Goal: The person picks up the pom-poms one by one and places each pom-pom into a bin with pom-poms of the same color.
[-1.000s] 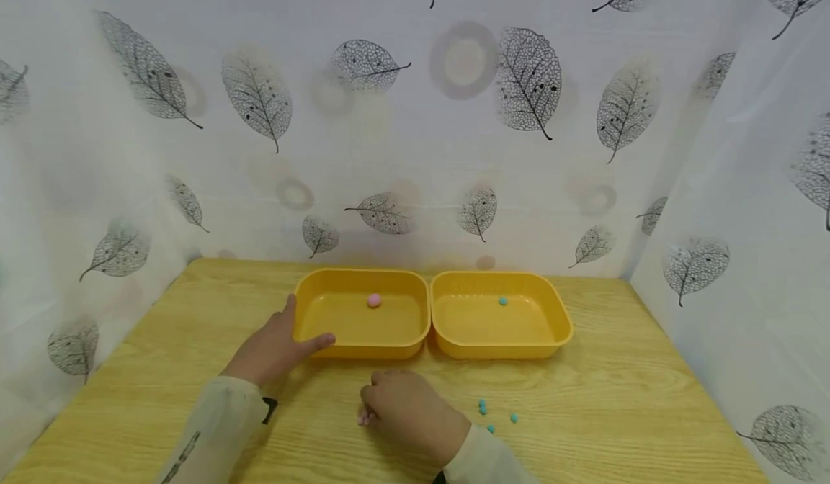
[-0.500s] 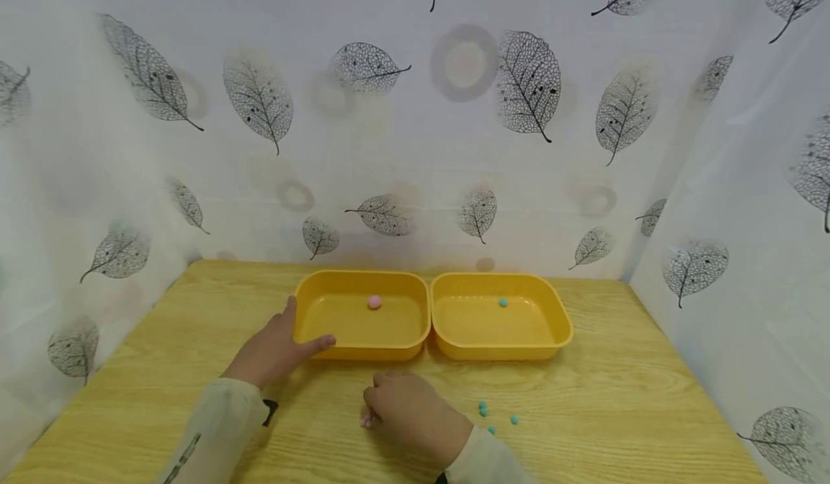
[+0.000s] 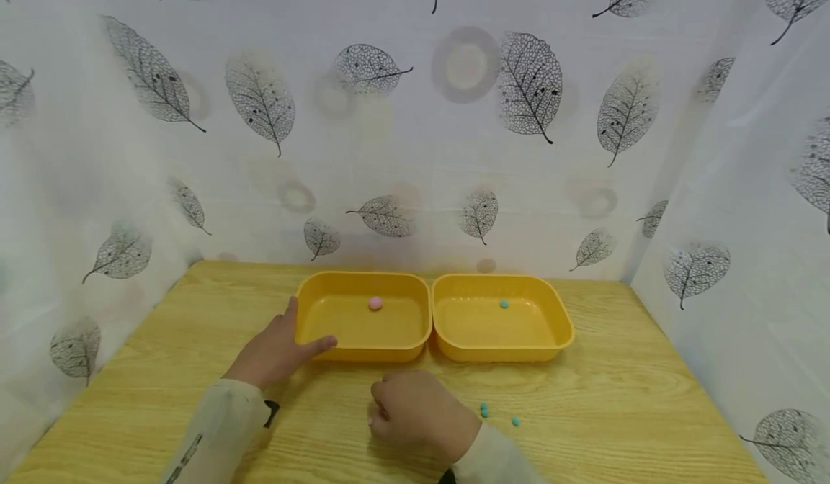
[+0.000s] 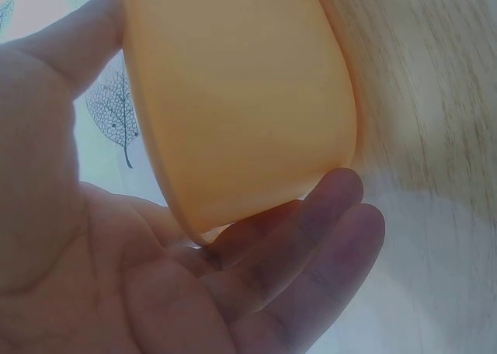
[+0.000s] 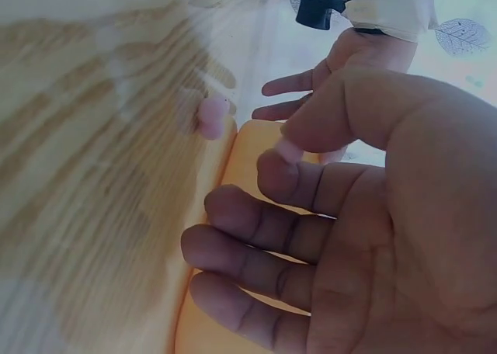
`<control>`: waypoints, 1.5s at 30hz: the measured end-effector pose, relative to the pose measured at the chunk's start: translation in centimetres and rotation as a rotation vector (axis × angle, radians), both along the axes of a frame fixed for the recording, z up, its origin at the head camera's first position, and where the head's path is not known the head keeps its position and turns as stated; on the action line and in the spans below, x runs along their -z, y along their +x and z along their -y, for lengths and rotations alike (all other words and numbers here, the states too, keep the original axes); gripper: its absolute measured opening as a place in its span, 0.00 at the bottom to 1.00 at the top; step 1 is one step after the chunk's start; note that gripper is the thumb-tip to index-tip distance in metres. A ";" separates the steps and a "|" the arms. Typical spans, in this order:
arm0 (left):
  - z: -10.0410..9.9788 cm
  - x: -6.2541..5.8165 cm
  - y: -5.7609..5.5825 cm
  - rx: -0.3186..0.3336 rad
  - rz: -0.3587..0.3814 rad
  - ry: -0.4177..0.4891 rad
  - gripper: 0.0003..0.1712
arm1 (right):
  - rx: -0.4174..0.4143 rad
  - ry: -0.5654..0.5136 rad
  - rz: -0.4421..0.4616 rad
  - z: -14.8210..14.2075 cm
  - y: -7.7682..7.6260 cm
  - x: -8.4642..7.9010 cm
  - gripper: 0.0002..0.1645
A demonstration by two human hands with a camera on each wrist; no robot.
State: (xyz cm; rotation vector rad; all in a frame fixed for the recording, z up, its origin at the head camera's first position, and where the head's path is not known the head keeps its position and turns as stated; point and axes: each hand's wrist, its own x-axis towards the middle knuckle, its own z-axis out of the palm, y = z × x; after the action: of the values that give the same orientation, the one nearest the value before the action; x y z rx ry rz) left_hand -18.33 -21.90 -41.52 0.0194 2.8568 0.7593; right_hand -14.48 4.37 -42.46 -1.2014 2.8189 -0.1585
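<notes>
My left hand (image 3: 274, 348) holds the left end of the left yellow tray (image 3: 372, 354), its thumb over the front rim. In the left wrist view, several fingers (image 4: 303, 268) bend around the tray's wall (image 4: 241, 105). Just in front of that tray, above the table, my right hand (image 3: 421, 413) pinches a small pink ball (image 5: 288, 150) between thumb and index finger. More pink balls (image 5: 211, 117) lie close together on the table beyond the fingertips; the head view hides them behind the hand. One pink ball (image 3: 375, 303) is inside the left tray.
A second yellow tray (image 3: 506, 356) stands against the first on the right, with one teal ball (image 3: 503, 304) inside. Several teal balls (image 3: 484, 410) lie on the wooden table (image 3: 616, 397) right of my right hand. A leaf-patterned curtain (image 3: 415, 145) closes the back and sides.
My right hand has shifted slightly right and lifted from the pink cluster with one ball pinched. A teal ball near the wrist is now hidden. The left hand stays put.
</notes>
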 end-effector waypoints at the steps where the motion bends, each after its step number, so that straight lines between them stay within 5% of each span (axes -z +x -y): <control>1: 0.0 0.0 0.0 -0.001 0.000 0.000 0.75 | -0.001 -0.004 -0.002 0.0 0.0 0.0 0.19; 19: -0.1 -0.4 0.2 -0.012 0.012 0.005 0.76 | 0.035 -0.096 -0.021 -1.1 -1.3 -0.8 0.12; 28: -0.1 -0.3 0.1 -0.015 0.018 -0.003 0.78 | 0.061 -0.175 -0.141 -1.8 -1.5 -1.8 0.10; 45: -0.1 -0.4 0.2 -0.016 0.028 0.006 0.75 | 0.119 -0.338 -0.231 -2.1 -2.5 -1.8 0.08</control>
State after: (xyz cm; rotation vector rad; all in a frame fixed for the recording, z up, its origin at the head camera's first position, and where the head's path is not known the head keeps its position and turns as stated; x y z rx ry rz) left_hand -18.13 -21.75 -41.07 -0.0127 2.8311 0.7655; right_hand -16.94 6.49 -40.71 -1.1742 3.1622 -0.5589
